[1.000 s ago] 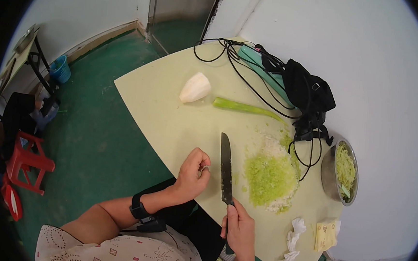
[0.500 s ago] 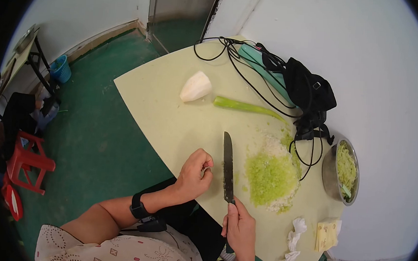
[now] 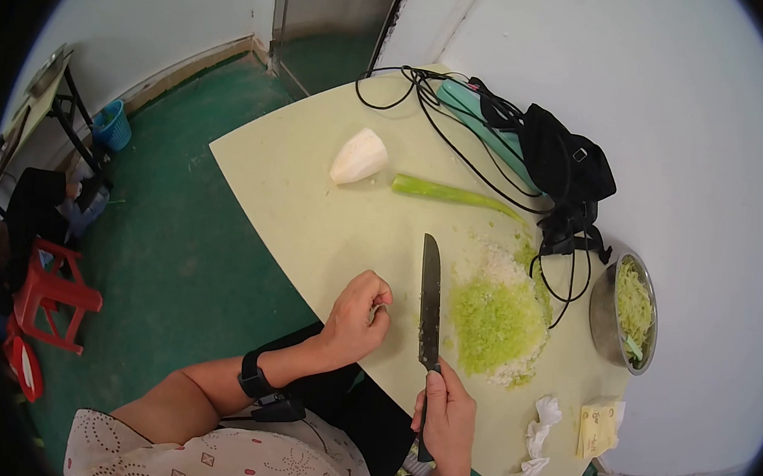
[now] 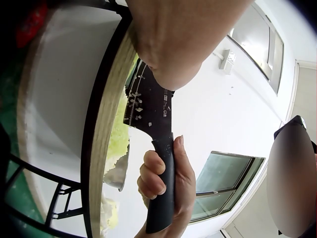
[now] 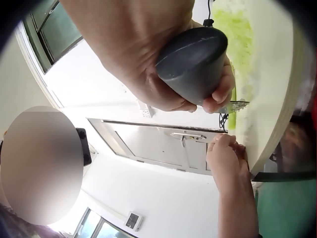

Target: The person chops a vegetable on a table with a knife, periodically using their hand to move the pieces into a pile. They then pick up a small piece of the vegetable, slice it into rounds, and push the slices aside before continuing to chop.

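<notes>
My right hand (image 3: 449, 415) grips the black handle of a kitchen knife (image 3: 431, 303), thumb along its top. The dark blade points away from me over the table, with small chopped bits stuck to it, also seen on the knife (image 4: 153, 111) in the left wrist view. Right of the blade lies a heap of finely chopped green and white vegetable (image 3: 499, 326). To the left of the knife, my left hand (image 3: 356, 320) is near the table's edge, fingers curled in, with nothing visible in them. Farther back lie a peeled white vegetable chunk (image 3: 360, 159) and a long green stalk (image 3: 451, 195).
A metal bowl (image 3: 602, 311) of shredded green vegetable stands at the table's right side. Black cables and a black strapped bag (image 3: 566, 158) lie at the back. Crumpled tissue (image 3: 538, 435) and a yellow packet (image 3: 596, 432) are at the near right. A red stool (image 3: 55, 290) stands on the floor.
The knife and my right hand have shifted slightly right, and the blade tip has swung right and a little away from me. My left hand has barely moved.
</notes>
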`<state>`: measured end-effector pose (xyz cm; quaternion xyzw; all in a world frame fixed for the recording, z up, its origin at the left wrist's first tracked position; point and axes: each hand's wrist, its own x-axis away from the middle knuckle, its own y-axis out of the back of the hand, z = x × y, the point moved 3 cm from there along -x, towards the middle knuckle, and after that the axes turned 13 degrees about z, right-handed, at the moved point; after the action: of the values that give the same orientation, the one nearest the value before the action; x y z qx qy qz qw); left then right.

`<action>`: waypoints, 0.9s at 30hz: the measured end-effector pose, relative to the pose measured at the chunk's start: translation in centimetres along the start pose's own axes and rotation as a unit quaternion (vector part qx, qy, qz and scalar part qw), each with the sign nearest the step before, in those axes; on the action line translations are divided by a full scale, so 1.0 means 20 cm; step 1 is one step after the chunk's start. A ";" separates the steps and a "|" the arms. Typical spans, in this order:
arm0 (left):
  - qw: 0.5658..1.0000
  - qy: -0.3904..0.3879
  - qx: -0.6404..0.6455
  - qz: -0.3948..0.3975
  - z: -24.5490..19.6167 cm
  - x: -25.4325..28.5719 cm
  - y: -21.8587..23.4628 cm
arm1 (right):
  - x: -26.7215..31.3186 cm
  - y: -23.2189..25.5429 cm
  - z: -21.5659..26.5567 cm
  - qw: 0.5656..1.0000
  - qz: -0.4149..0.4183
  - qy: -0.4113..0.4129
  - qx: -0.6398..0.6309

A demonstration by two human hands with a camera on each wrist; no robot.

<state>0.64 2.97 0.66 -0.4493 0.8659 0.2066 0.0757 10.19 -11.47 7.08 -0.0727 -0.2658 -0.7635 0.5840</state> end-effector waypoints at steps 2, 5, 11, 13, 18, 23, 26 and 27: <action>1.000 0.000 0.004 -0.002 0.01 0.00 -0.01 | 0.00 0.00 -0.01 1.000 0.002 0.004 0.009; 1.000 -0.001 0.001 0.000 0.00 0.00 0.00 | -0.01 0.00 -0.03 1.000 0.007 0.013 0.005; 1.000 -0.009 -0.015 0.005 0.00 0.00 -0.01 | -0.02 0.03 -0.02 1.000 -0.014 0.007 -0.011; 1.000 -0.011 -0.019 0.009 -0.01 -0.01 -0.01 | -0.02 0.03 -0.02 1.000 -0.017 -0.001 -0.018; 0.999 -0.008 -0.029 0.012 -0.01 -0.01 -0.01 | -0.02 0.05 -0.01 1.000 -0.013 -0.005 0.000; 1.000 -0.003 0.012 -0.010 0.01 0.00 0.00 | -0.01 0.04 0.00 1.000 -0.010 0.008 -0.011; 0.999 -0.002 0.038 -0.019 0.01 0.00 0.00 | -0.04 0.01 0.02 1.000 0.009 0.007 -0.008; 0.999 -0.002 0.043 -0.018 0.01 0.00 0.00 | -0.05 0.00 0.02 1.000 0.015 0.010 -0.003</action>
<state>0.57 3.07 0.50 -0.4609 0.8654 0.1691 0.1005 10.39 -10.39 7.04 -0.0709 -0.2563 -0.7561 0.5980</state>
